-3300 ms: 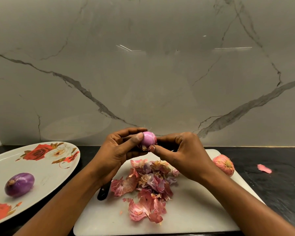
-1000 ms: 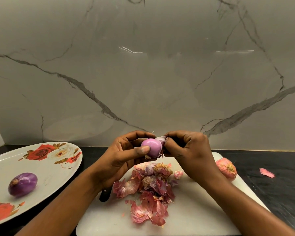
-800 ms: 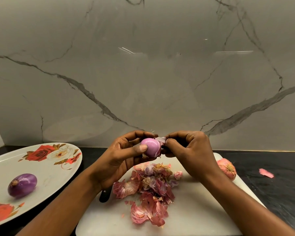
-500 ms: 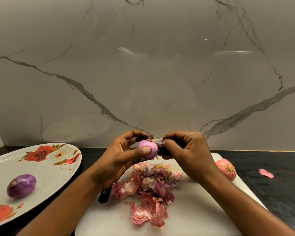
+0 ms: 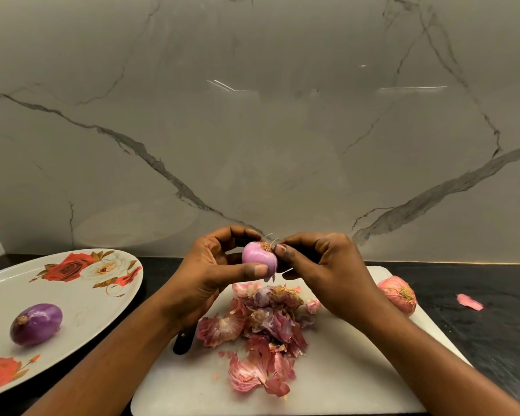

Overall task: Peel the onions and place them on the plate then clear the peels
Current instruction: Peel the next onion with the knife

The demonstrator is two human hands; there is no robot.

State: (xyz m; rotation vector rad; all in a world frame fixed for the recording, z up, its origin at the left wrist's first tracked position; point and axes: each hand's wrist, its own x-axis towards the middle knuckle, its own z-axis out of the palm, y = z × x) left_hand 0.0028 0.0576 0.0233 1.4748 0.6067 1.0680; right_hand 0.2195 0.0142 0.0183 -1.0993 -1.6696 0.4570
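Observation:
My left hand (image 5: 213, 271) holds a small pink peeled onion (image 5: 257, 257) between thumb and fingers, above the white cutting board (image 5: 327, 382). My right hand (image 5: 321, 265) pinches at the onion's root end with thumb and forefinger. A heap of pink and purple peels (image 5: 261, 328) lies on the board below. One peeled purple onion (image 5: 36, 324) rests on the flowered plate (image 5: 81, 298) at the left. An unpeeled onion (image 5: 398, 294) sits at the board's right edge.
A black knife handle (image 5: 184, 342) pokes out under my left wrist on the board. One stray peel (image 5: 469, 302) lies on the dark counter (image 5: 493, 331) at the right. A marble wall (image 5: 252, 115) stands close behind.
My left hand has turned the onion so its root end faces up. My right fingers have shifted from a loose skin strip to the root tip. The plate and peels lie unchanged.

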